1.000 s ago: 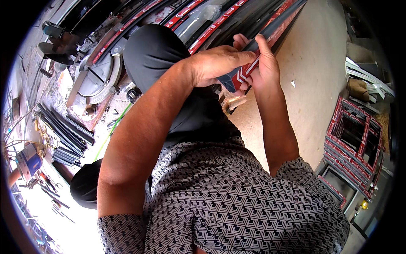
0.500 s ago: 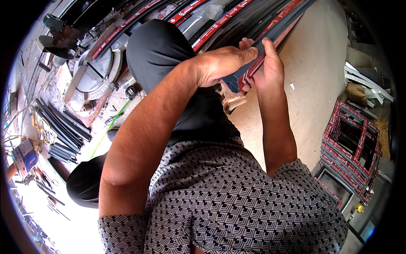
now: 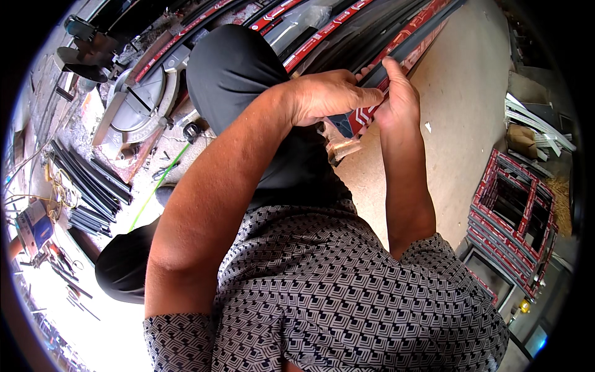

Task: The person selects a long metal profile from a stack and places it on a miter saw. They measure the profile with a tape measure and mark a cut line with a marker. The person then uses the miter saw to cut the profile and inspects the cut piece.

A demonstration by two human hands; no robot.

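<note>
A long dark grey profile bar (image 3: pixel 427 31) with red-and-white film along it slants from my hands up toward the far right. My left hand (image 3: pixel 322 96) grips its near end from the left, thumb laid across the bar. On the other side my right hand (image 3: pixel 398 102) is closed around it, thumb up along the grey face and other fingers mostly hidden underneath. The bar's cut end points toward me, close above my knee (image 3: pixel 232 74) in dark trousers. More red-filmed profile bars (image 3: pixel 322 34) lie beyond it, running the same way.
Left of my knee stands a round silver saw base (image 3: pixel 142 108) with a dark motor part (image 3: pixel 87 46) behind. Black strips (image 3: pixel 90 183) and a green line (image 3: pixel 155 189) lie on the floor. At right are stacked red-and-grey frames (image 3: pixel 511 217) and white strips (image 3: pixel 539 121).
The bar has turned a little in my hands, so more of its red-and-white side shows near the end. My left hand has shifted slightly right along with its thumb.
</note>
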